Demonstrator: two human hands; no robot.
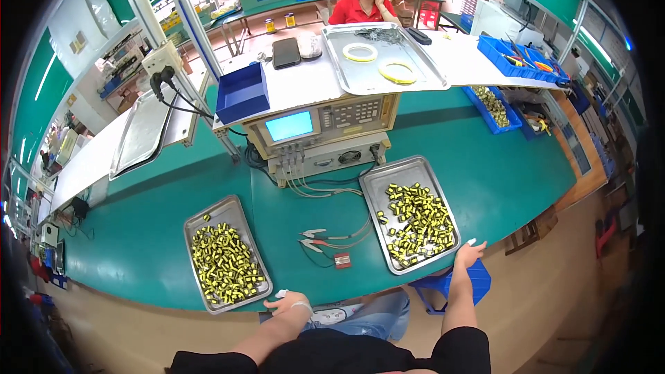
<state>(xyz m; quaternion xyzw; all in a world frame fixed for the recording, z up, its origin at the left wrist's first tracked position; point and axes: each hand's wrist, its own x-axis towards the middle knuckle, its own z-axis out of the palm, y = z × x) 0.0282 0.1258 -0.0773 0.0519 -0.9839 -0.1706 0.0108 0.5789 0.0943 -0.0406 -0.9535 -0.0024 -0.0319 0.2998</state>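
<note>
At left, the green surface [138, 235] offers open room beside the left metal tray [223, 209], whose yellow-and-black components [228, 263] are densely heaped; its lower right corner lies close to the front edge. Just beside that corner is the left grip [287, 302], fingers spread, nothing visibly held. At lower centre, the test clips [312, 244] and a small red-and-white block [343, 260] lie between the trays, with no component seen in the clips; green working room surrounds them, bounded above by the bench instrument [325, 125]. Right of centre, the right metal tray [376, 183] carries looser components. Finished and remaining pieces cannot be told apart. The right grip [471, 255], fingers parted and apparently unladen, lies near its lower right corner; farther right, open surface reaches the curved edge.
</note>
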